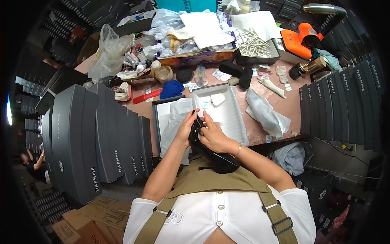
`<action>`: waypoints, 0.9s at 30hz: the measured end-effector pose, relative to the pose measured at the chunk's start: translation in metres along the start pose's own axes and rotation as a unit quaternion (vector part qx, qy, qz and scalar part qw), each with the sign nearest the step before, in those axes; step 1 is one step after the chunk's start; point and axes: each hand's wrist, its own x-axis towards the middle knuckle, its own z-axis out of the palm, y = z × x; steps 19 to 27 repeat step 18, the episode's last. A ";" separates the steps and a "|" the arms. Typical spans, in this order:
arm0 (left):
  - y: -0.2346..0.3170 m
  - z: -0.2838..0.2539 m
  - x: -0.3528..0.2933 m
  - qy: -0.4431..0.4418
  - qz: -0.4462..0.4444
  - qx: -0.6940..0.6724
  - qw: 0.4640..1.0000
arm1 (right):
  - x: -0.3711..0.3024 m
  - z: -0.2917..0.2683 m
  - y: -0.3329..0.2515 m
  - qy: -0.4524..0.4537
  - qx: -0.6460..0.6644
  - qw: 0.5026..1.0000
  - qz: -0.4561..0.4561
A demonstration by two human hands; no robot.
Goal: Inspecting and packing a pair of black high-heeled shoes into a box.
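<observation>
Between my two hands is a glossy black shoe (217,157), held in front of my apron with one end pointing away from me. My left hand (186,131) wraps its far end from the left side. From the right, my right hand (214,137) grips the shoe, its fingers bent over the upper; part of the shoe is hidden under them. Just beyond lies an open shoe box (233,116) lined with white paper, holding a small white piece (218,99). Pale tissue paper (175,122) drapes over the box's left part, close to my left hand.
Dark shoe boxes stand stacked at left (73,142) and right (345,105). A paper-wrapped bundle (266,114) lies right of the open box. Farther back are a blue cloth (172,89), a tray of white sticks (256,44), an orange device (295,44) and a crammed carton (195,59).
</observation>
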 end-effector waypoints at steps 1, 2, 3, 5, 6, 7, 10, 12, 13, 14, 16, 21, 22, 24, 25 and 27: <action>-0.005 -0.002 0.005 0.000 -0.004 0.005 1.000 | 0.009 0.005 0.002 -0.006 -0.064 0.998 0.010; -0.005 -0.001 0.006 0.025 -0.027 -0.013 0.999 | 0.015 0.009 0.006 -0.015 -0.128 0.991 0.022; -0.007 -0.002 0.006 0.051 -0.030 0.002 0.998 | 0.020 0.017 0.008 -0.006 -0.147 0.989 0.027; -0.011 -0.010 0.004 0.108 -0.039 0.031 0.993 | 0.022 0.032 0.010 0.007 -0.180 0.983 0.040; -0.009 -0.014 0.001 0.101 -0.046 0.049 0.993 | 0.023 0.034 0.013 0.033 -0.196 0.980 0.007; -0.010 -0.013 0.002 0.113 -0.045 0.041 0.992 | 0.024 0.033 0.018 0.033 -0.207 0.978 0.002; -0.012 -0.011 -0.006 0.155 -0.057 0.029 0.986 | 0.020 0.041 0.017 0.025 -0.229 0.973 -0.005; -0.009 -0.008 -0.014 0.114 -0.035 0.029 0.992 | 0.008 0.030 0.001 0.006 -0.183 0.983 0.007; -0.008 -0.006 -0.017 0.088 -0.024 0.030 0.995 | 0.001 0.023 -0.005 -0.001 -0.162 0.987 0.016; -0.006 -0.001 -0.017 0.086 -0.035 0.041 0.995 | -0.005 0.016 -0.008 -0.026 -0.166 0.985 0.034; -0.001 -0.003 -0.019 0.038 -0.026 0.029 0.999 | -0.016 0.010 -0.008 -0.032 -0.041 0.996 0.069; -0.001 -0.008 -0.015 -0.003 -0.015 0.010 1.000 | -0.015 0.006 0.002 -0.073 0.022 0.994 0.076; -0.001 -0.008 -0.015 -0.003 -0.015 0.010 1.000 | -0.015 0.006 0.002 -0.073 0.022 0.994 0.076; -0.001 -0.008 -0.015 -0.003 -0.015 0.010 1.000 | -0.015 0.006 0.002 -0.073 0.022 0.994 0.076; -0.001 -0.008 -0.015 -0.003 -0.015 0.010 1.000 | -0.015 0.006 0.002 -0.073 0.022 0.994 0.076; -0.001 -0.008 -0.015 -0.003 -0.015 0.010 1.000 | -0.015 0.006 0.002 -0.073 0.022 0.994 0.076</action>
